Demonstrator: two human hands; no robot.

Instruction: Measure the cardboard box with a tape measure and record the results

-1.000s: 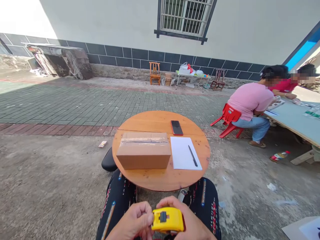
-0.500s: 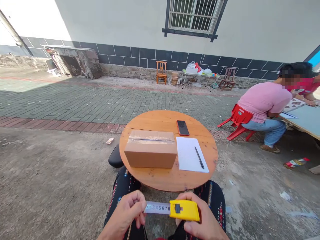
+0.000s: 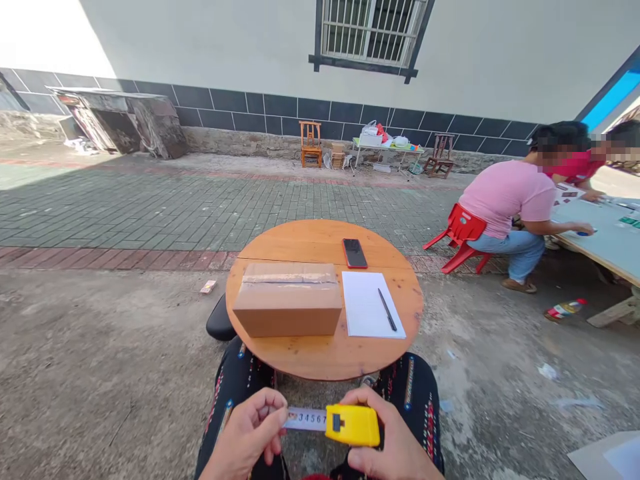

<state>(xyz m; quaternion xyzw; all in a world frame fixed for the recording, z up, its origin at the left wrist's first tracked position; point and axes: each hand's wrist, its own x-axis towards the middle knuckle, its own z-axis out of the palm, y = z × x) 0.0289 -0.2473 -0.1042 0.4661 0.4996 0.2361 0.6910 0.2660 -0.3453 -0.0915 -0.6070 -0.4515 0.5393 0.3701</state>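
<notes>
My right hand [image 3: 385, 440] is wrapped round the yellow case of a tape measure [image 3: 356, 425], low in the view over my lap. Between thumb and fingers, my left hand [image 3: 257, 423] pinches the free end of its blade [image 3: 309, 419]. A short stretch of blade with printed numbers shows between the two hands. Beyond them, a taped cardboard box [image 3: 287, 317] rests on the left of a round wooden table [image 3: 320, 363]. A black pen [image 3: 387, 309] lies on white paper [image 3: 361, 303] to the box's right. Behind the paper is a phone [image 3: 355, 253] with a red edge.
On the right, a person in a pink shirt [image 3: 505, 193] sits on a red chair [image 3: 463, 230] at another table [image 3: 600, 230], with a second person [image 3: 580, 170] beyond. A bottle [image 3: 565, 310] lies on the ground. Wooden chairs and a cluttered folding table [image 3: 387, 143] stand by the wall.
The view has turned slightly right. The exposed blade looks a little shorter, its last visible number gone. The person in pink now has an arm stretched over their table.
</notes>
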